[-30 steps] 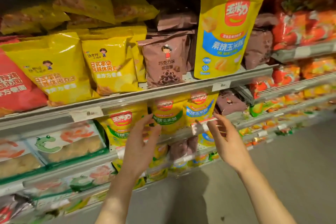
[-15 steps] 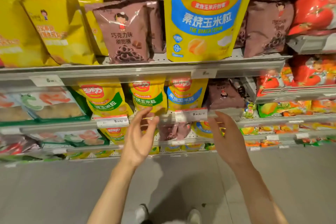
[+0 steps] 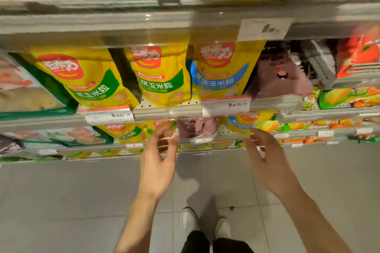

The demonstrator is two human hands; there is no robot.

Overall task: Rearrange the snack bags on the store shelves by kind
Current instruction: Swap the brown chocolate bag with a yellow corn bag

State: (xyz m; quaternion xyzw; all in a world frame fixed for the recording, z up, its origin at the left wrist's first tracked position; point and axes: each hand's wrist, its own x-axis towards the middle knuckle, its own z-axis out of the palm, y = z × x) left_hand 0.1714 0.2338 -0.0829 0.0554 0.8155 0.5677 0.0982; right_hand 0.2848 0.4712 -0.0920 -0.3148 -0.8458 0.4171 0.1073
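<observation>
I am reaching my left hand point(image 3: 157, 167) and right hand point(image 3: 267, 165), fingers spread and holding nothing, toward the brown bags point(image 3: 197, 129) at twelve o'clock, misplaced between yellow corn bags point(image 3: 127, 132).

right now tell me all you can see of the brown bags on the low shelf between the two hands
The brown bags look like soft, glossy mauve-brown pouches, probably two side by side, creased. They stand on the perforated lower shelf, tops hidden by the shelf rail above. Yellow bags flank them. The left hand reaches close beside them with loosely spread fingers; contact is unclear. The right hand is apart. Print is blurred.
</observation>
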